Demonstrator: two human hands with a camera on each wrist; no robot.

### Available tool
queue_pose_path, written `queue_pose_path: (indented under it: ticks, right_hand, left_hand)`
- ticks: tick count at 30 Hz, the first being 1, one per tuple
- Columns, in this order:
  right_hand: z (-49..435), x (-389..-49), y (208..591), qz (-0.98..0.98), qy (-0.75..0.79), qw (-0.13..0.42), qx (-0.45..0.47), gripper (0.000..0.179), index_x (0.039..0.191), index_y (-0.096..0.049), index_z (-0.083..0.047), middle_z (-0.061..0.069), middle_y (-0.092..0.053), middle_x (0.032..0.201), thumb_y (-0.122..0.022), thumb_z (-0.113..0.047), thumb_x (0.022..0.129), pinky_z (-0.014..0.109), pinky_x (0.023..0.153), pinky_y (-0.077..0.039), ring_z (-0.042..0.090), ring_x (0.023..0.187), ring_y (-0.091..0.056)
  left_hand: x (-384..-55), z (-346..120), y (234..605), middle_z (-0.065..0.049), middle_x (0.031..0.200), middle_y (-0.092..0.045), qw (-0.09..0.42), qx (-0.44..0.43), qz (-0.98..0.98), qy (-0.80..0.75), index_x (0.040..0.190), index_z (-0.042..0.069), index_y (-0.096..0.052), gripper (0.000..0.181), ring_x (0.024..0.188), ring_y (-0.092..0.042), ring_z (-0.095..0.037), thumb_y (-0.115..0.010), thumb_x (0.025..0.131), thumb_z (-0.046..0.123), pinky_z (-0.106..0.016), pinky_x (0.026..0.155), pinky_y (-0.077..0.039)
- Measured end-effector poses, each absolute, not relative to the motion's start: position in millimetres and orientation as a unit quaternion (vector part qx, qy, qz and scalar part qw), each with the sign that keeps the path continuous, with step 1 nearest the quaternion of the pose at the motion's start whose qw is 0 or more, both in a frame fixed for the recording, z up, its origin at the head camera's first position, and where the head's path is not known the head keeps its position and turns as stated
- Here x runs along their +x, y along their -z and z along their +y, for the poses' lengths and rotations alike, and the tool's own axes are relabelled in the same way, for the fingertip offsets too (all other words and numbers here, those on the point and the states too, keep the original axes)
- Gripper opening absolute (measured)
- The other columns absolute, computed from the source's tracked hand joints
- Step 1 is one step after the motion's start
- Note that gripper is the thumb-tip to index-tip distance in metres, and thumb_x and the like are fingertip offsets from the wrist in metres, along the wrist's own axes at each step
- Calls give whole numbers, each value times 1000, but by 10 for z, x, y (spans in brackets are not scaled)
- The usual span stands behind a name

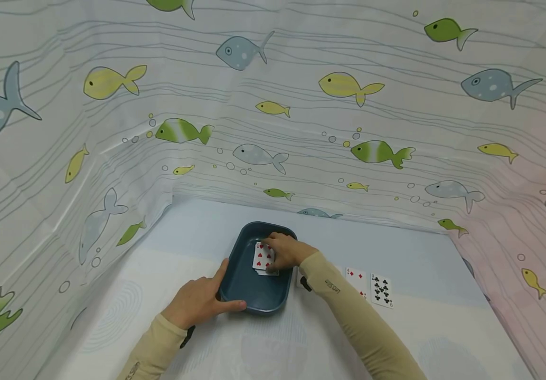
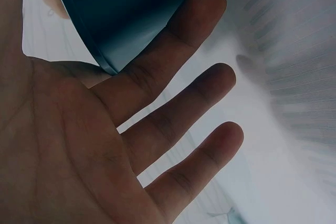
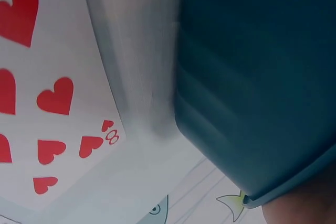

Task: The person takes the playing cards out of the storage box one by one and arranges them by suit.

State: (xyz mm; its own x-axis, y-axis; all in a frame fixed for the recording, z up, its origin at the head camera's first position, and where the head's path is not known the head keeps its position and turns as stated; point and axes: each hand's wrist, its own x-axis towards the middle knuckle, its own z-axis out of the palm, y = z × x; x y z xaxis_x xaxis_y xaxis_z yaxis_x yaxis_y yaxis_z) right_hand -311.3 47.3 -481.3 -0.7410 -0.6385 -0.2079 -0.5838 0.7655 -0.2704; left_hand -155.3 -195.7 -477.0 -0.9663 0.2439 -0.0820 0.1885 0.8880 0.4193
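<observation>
A dark blue rectangular tray (image 1: 239, 295) with rounded corners stands on the table. My left hand (image 1: 199, 298) rests against its near left corner, thumb along the near rim and index finger along the left side. In the left wrist view, three fingers (image 2: 173, 114) stretch out straight beside the tray. My right hand (image 1: 289, 250) reaches over the right rim into the tray. Its curled thumb and fingers pinch a small stack of playing cards (image 1: 260, 258), the top one showing red hearts. Part of the stack is hidden under that hand.
An eight of hearts (image 3: 63, 93) lies just outside the tray's right wall, mostly hidden by my right wrist in the head view. Farther right lie a diamonds card (image 1: 355, 275) and a clubs card (image 1: 381, 290), face up. Fish-patterned sheets (image 1: 301, 158) surround the table.
</observation>
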Motion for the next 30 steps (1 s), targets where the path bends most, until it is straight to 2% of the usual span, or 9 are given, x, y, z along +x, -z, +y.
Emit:
queue_pose_path:
  ticks: [9,20,30]
  right_hand:
    - [495,-3117,4799,924,105,143,-339,83,150,-51,-15,8,-50,142,-82,-50,81,40,102,-46,19,116,-53]
    - [515,-3054,4791,922,119,135,-343,88,151,-49,-16,6,-47,139,-79,-58,80,35,99,-47,15,114,-49]
    - [540,-2920,4701,923,132,107,-344,88,153,-46,-19,7,-47,139,-80,-56,80,38,99,-48,18,117,-48]
  left_hand:
    - [-1556,-1951,4758,-14,86,-69,69,111,969,-210,160,3,-25,125,65,-55,-17,-66,73,83,-41,64,-48]
    - [-1554,-1956,4749,-12,84,-68,75,107,969,-212,161,4,-24,126,65,-55,-17,-67,73,83,-41,64,-48]
    - [-1554,-1954,4756,-10,84,-68,84,107,967,-213,161,4,-23,125,67,-56,-18,-66,73,82,-43,67,-49]
